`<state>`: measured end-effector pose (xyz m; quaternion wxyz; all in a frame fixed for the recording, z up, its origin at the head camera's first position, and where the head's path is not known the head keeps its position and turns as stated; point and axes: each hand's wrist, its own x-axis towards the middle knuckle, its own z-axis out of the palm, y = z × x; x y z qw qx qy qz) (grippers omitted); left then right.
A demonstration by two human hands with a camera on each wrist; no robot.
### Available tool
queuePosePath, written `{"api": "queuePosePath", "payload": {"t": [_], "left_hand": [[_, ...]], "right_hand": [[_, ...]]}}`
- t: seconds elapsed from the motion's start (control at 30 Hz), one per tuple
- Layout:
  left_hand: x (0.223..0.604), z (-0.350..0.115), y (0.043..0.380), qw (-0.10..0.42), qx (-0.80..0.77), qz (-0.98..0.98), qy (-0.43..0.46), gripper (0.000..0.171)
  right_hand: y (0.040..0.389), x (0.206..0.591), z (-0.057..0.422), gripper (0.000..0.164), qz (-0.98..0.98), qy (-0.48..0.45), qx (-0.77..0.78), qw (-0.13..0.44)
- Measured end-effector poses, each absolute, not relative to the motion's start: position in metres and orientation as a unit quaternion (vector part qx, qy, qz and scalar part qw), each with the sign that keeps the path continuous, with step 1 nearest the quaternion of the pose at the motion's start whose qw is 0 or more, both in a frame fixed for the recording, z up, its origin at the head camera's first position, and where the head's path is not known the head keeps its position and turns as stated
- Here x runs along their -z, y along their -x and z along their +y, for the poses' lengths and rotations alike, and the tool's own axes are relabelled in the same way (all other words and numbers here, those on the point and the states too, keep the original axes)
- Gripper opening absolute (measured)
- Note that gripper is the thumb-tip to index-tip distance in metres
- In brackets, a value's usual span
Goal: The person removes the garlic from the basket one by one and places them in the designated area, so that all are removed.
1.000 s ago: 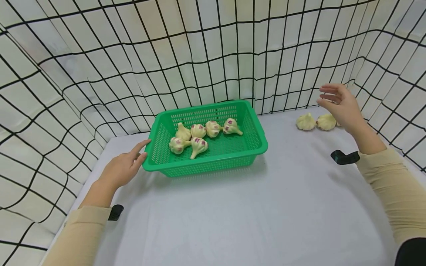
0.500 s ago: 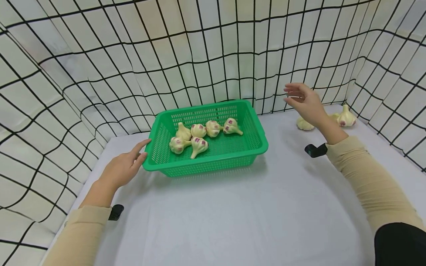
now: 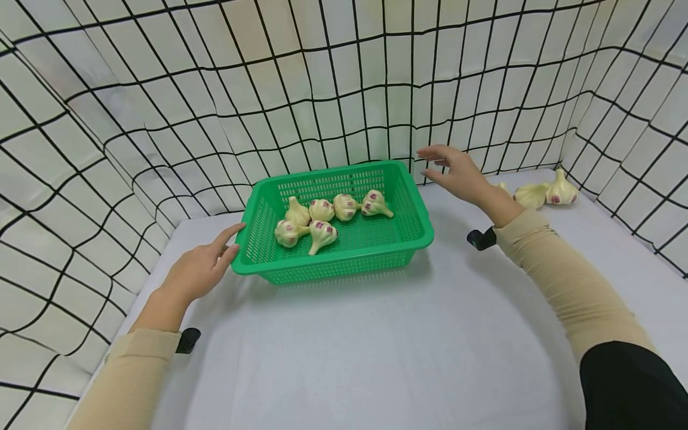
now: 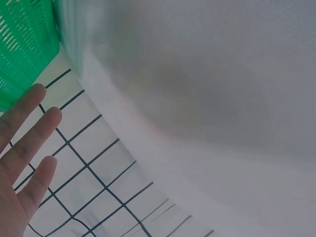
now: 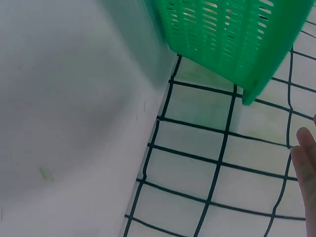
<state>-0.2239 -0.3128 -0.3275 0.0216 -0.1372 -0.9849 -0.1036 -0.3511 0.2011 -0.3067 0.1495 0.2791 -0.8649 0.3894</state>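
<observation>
A green plastic basket (image 3: 344, 258) with slotted walls stands on the white cloth, toward the back. Several garlic bulbs (image 3: 322, 235) with purple patches lie inside it, mostly in its left and middle part. My left hand (image 3: 196, 272) is at the basket's left end, fingers fairly straight, fingertips right at the rim. In the left wrist view the fingers (image 4: 29, 136) spread beside the green wall. My right hand (image 3: 457, 173) hovers near the basket's right back corner, fingers relaxed and holding nothing. The right wrist view shows only some fingers (image 5: 307, 153) at its right edge.
More garlic bulbs (image 3: 561, 188) lie on the cloth at the back right, one partly hidden behind the right wrist. A black wire grid (image 3: 333, 89) before white sheeting encloses the back and both sides. White cloth (image 3: 344, 352) covers the table.
My right hand has swept left, from above the loose garlic bulbs at the back right to beside the basket's right end. The left hand, basket and garlic inside have stayed in place.
</observation>
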Motion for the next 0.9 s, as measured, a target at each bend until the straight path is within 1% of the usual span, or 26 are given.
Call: {"api": "queuePosePath", "payload": {"t": [0.23,0.53,0.9], "left_hand": [[0.327,-0.312,0.224,0.021,0.105,-0.985,0.138,0.059],[0.327,-0.312,0.223,0.02,0.103,-0.985,0.136,0.059],[0.328,-0.313,0.224,0.021,0.106,-0.985,0.135,0.059]], "right_hand": [[0.358,0.309,0.183,0.041,-0.868,-0.33,-0.341,0.146],[0.363,0.307,0.16,0.041,-0.879,-0.373,-0.276,0.111],[0.375,0.305,0.144,0.041,-0.898,-0.373,-0.224,0.064]]}}
